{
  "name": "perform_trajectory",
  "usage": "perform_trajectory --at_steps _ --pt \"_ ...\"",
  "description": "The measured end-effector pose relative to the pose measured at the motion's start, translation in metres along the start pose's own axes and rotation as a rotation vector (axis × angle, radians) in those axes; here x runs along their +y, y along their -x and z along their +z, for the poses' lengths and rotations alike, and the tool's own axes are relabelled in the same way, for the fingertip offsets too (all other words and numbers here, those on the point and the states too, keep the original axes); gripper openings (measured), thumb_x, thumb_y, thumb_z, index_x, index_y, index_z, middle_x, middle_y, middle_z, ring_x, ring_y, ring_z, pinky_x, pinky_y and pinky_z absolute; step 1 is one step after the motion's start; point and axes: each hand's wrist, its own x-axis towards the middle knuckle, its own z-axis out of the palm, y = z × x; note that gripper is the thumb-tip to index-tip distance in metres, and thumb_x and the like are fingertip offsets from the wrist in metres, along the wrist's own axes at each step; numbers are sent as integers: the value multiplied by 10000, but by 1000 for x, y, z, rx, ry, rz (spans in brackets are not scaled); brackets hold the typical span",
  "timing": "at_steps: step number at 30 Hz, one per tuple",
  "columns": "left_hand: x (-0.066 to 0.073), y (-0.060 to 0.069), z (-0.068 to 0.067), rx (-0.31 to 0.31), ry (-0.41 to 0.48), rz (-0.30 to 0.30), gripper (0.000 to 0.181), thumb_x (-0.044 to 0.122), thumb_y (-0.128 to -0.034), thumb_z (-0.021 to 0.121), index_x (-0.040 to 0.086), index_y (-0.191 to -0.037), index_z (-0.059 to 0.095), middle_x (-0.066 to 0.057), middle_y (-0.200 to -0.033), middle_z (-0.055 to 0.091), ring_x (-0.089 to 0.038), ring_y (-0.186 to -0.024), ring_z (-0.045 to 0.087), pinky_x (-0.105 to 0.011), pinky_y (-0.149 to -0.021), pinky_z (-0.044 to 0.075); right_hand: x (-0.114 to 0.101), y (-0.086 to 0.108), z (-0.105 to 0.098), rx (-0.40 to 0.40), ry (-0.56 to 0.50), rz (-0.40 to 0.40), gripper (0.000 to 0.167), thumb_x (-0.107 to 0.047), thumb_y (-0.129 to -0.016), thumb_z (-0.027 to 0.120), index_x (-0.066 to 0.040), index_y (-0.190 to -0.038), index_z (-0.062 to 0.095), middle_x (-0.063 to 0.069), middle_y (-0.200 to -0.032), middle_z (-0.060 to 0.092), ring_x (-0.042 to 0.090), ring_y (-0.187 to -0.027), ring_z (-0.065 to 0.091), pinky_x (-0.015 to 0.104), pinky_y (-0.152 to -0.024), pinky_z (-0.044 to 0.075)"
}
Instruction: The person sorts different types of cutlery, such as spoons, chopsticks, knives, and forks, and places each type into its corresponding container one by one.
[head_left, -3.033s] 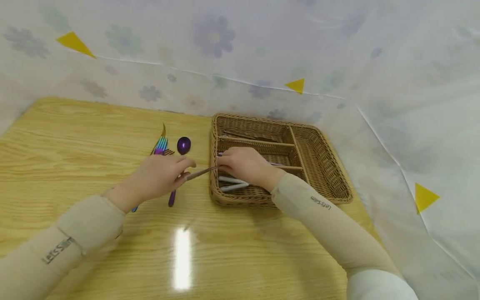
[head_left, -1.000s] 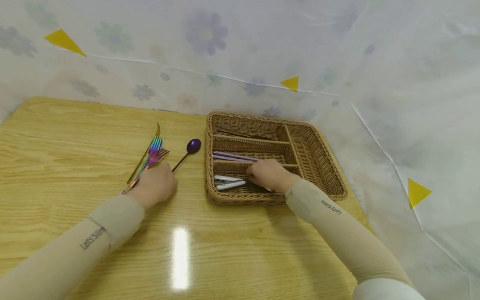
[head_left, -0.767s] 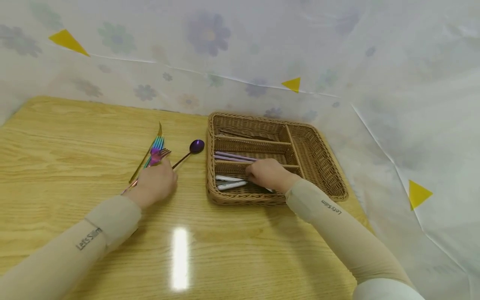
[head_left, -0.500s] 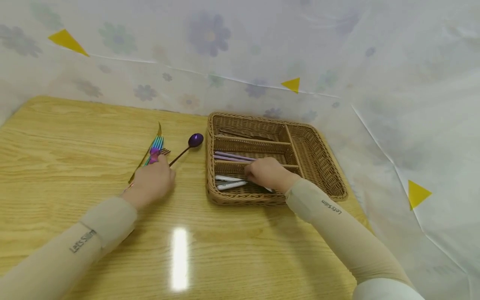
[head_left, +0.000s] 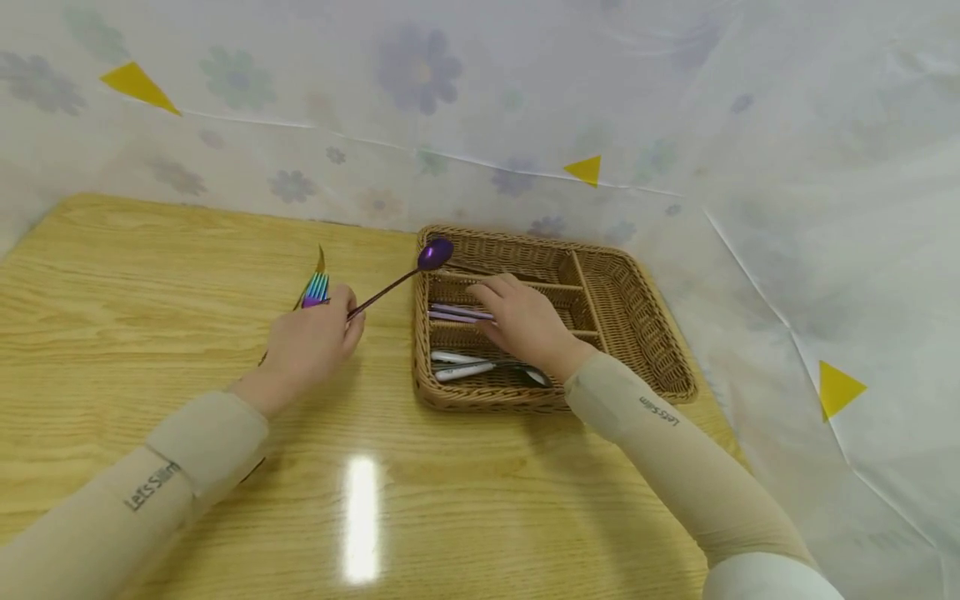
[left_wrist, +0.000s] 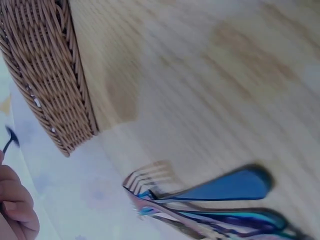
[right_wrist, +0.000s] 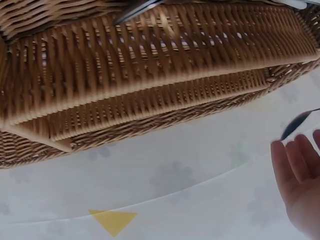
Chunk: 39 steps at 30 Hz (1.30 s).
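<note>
Left hand [head_left: 311, 346] is pinching the purple spoon [head_left: 435, 254], bowl up over the basket [head_left: 422, 367]'s far left corner, handle end lost behind the fingers. Right hand [head_left: 528, 325]'s fingers are loosely out over the lilac sticks [head_left: 450, 309], hiding part; can't tell if they touch. Left hand's mostly covering a fork [head_left: 318, 287].

Your head camera looks forward and down over the wooden table [head_left: 450, 500]; your wrist cameras look slantwise from nearer, all three sharing the divided wicker basket [head_left: 593, 312].
</note>
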Motion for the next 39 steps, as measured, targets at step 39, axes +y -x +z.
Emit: perform_trajectory --at_steps 39 --pt "1 3 10 -163 -82 326 113 138 -865 599 88 -864 497 30 -536 479 -87 -431 376 -234 -385 310 -24 -3 -5 -341 -63 -52 124 -195 -899 616 -152 -963 713 -15 -911 713 113 -796 658 282 -703 536"
